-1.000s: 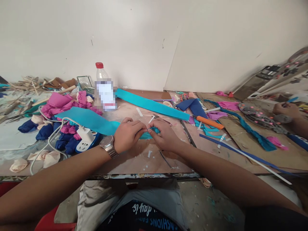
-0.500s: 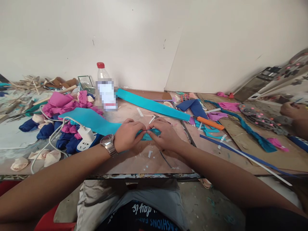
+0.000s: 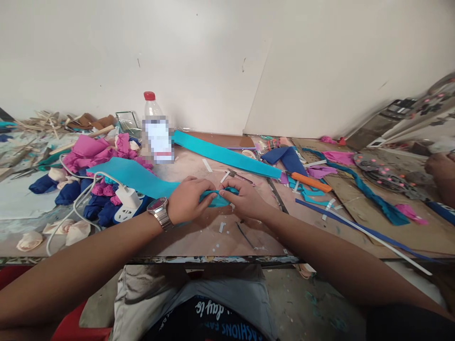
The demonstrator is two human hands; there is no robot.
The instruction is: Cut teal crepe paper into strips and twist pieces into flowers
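A turquoise crepe paper strip (image 3: 142, 178) runs from the heap on the left into my two hands, where its end is gathered and folded. My left hand (image 3: 190, 199), with a metal watch (image 3: 159, 211) on the wrist, pinches the gathered part between thumb and forefinger. Thumb to thumb with it, my right hand (image 3: 243, 198) grips the other side of the same gather. Both hands are just above the table. Some of the strip is hidden behind my fingers.
Left are blue, pink and cream paper flowers (image 3: 30, 241) and a white power strip (image 3: 128, 208) with a cable. Behind stand a red-capped bottle (image 3: 152, 106) and a phone (image 3: 159, 139). An orange-handled cutter (image 3: 311, 181) lies right. Another person's hand (image 3: 439, 173) is far right.
My right hand has shifted slightly, and more of the gathered turquoise paper shows between my hands. The other person's hand at far right has moved further right.
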